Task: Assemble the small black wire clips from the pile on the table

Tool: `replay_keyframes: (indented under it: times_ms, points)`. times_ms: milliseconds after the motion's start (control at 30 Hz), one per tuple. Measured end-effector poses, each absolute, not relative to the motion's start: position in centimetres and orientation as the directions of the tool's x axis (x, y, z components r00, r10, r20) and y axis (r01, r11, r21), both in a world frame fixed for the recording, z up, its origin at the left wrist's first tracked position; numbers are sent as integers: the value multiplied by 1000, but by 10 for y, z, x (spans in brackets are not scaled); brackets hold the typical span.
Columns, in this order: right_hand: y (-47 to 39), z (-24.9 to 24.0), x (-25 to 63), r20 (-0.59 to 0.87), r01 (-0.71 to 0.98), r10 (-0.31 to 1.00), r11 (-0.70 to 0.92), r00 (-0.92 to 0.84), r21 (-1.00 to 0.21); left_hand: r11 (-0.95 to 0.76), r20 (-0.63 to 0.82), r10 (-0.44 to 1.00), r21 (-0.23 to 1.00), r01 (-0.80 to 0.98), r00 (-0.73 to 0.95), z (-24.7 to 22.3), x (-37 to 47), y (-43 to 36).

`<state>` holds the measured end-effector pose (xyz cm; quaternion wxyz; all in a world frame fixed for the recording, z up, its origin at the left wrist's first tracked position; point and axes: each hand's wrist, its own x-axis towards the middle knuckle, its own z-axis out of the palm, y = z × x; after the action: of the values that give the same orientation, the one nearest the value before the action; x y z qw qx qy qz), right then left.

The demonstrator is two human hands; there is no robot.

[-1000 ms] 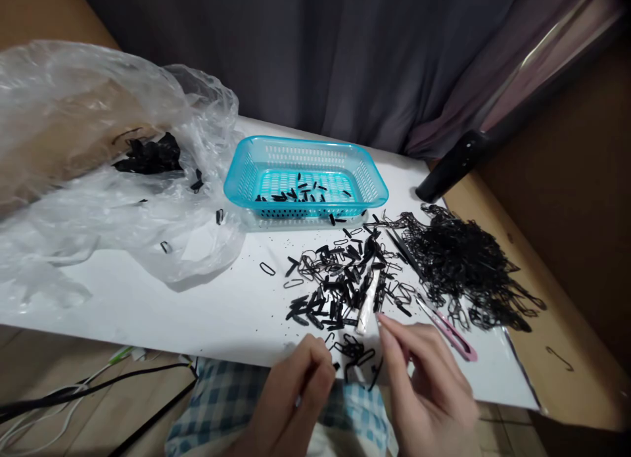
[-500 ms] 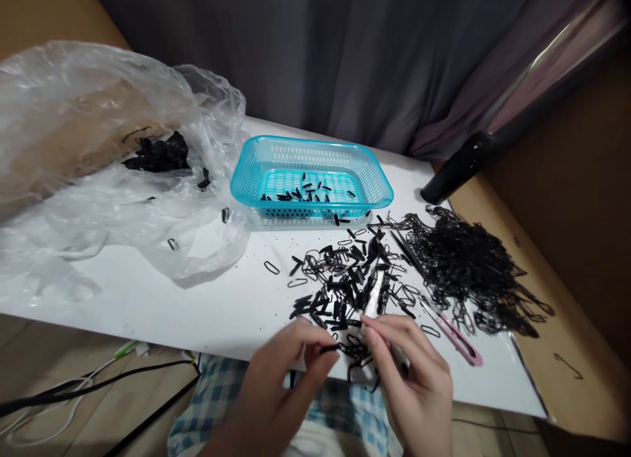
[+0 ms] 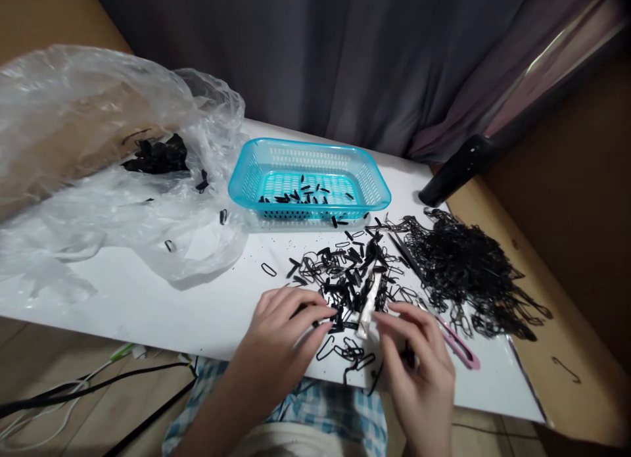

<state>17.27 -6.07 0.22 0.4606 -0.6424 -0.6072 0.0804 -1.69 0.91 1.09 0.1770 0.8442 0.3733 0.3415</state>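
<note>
My left hand (image 3: 283,329) pinching black clip (image 3: 336,310) at fingertips; right hand (image 3: 419,358) beside, curled, grasp unclear; pink cutter (image 3: 456,342) just right.

On the counter (image 3: 148,299), the basket (image 3: 309,178) sits behind the loose clips (image 3: 345,279) before me; the plastic bag (image 3: 98,181) lies left, the tangled heap (image 3: 463,266) right.

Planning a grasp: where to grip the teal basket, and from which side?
Take the teal basket by a short-end rim, from the right end: that rim flares outward and the white board there is barer, while the plastic bag crowds its left end. This is a judgement.
</note>
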Motion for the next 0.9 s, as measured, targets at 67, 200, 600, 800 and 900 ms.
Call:
replay_keyframes:
  times_ms: [67,200,600,800,900]
  points:
    - [-61,2,171,392,761,908,150,147,-631,-660,422,747,563,497,514,10,-13,7]
    - [-61,-3,171,327,828,945,158,32,-538,-671,424,735,565,481,529,6,-11,7]
    - [-67,4,171,356,750,934,213,32,-627,-641,404,755,620,452,517,0,-14,3]
    - [-63,4,163,391,709,919,309,-50,-634,-686,443,717,583,434,539,3,-15,4]
    - [-62,2,162,417,694,907,333,-52,-638,-707,471,700,562,428,537,3,-16,4]
